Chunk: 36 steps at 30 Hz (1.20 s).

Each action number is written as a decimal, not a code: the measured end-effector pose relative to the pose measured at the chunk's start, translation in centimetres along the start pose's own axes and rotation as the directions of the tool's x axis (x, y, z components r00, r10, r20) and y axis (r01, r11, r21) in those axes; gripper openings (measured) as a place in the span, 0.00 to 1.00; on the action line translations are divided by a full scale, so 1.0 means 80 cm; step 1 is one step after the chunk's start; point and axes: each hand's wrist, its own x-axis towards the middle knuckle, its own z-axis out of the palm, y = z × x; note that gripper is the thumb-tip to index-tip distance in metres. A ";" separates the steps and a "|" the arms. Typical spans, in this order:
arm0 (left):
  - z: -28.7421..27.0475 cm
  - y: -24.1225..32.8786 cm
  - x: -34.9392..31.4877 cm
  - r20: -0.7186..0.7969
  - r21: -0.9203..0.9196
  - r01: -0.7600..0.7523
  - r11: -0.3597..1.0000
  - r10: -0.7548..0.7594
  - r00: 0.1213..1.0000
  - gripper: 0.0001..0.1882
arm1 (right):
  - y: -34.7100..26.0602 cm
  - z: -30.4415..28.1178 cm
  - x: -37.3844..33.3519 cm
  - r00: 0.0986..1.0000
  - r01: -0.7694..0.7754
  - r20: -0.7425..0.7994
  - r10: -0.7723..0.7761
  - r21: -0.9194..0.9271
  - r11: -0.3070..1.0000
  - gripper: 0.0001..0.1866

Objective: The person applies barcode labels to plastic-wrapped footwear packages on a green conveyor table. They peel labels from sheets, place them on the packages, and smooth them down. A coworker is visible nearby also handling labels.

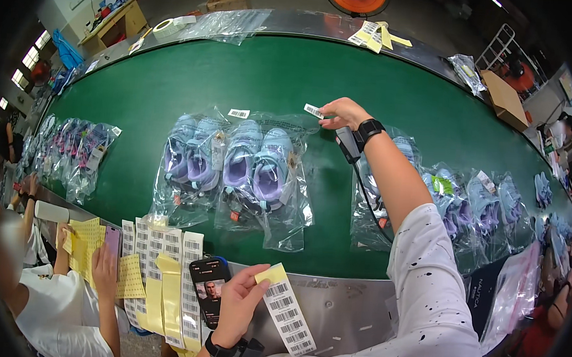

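Observation:
My right hand (344, 114) reaches out over the green belt (155, 72), pinching a small white barcode sticker (313, 111) by its edge. Near the belt's front edge, the fingers of my left hand (240, 301) are closed on the yellow top of a strip of barcode labels (288, 317). Between my hands lies a clear bag with a pair of light blue shoes (270, 171). A white label (239, 113) sits near its top edge. Another bagged pair of blue shoes (192, 153) touches it on the left. My right forearm partly covers further bagged shoes (402, 146).
Label sheets (189, 290) and a phone (207, 290) lie beside my left hand. At left, a co-worker's hand (104, 269) holds another phone (112, 241). More bagged shoes (81, 146) rest on the far left, others (484, 204) at right. A tape roll (167, 27) stands across the belt.

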 end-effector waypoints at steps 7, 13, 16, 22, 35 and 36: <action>-0.006 -0.003 -0.003 -0.007 -0.015 -0.009 1.000 0.009 1.000 0.19 | -0.005 0.023 0.014 0.989 -0.008 0.146 0.029 -0.145 0.989 0.04; 0.004 -0.001 -0.003 0.012 0.000 -0.076 0.997 0.076 0.997 0.24 | 0.027 0.043 0.028 0.992 0.064 -0.101 -0.077 -0.124 0.990 0.12; 0.008 0.004 -0.007 0.033 0.007 -0.079 0.997 0.079 0.996 0.29 | 0.026 0.053 0.002 0.936 0.139 -0.261 -0.235 -0.339 0.930 0.33; 0.003 0.012 -0.019 0.033 0.018 -0.160 0.987 0.160 0.987 0.27 | -0.012 -0.073 -0.103 0.873 0.324 -0.169 -0.457 -0.499 0.804 0.23; 0.047 0.004 -0.043 0.093 -0.016 -0.213 0.977 0.213 0.973 0.23 | 0.147 0.017 -0.224 0.744 0.358 -0.201 -0.637 -0.685 0.635 0.41; 0.052 0.007 -0.043 0.110 0.007 -0.220 0.975 0.218 0.970 0.24 | 0.142 0.023 -0.223 0.758 0.398 -0.164 -0.632 -0.650 0.647 0.42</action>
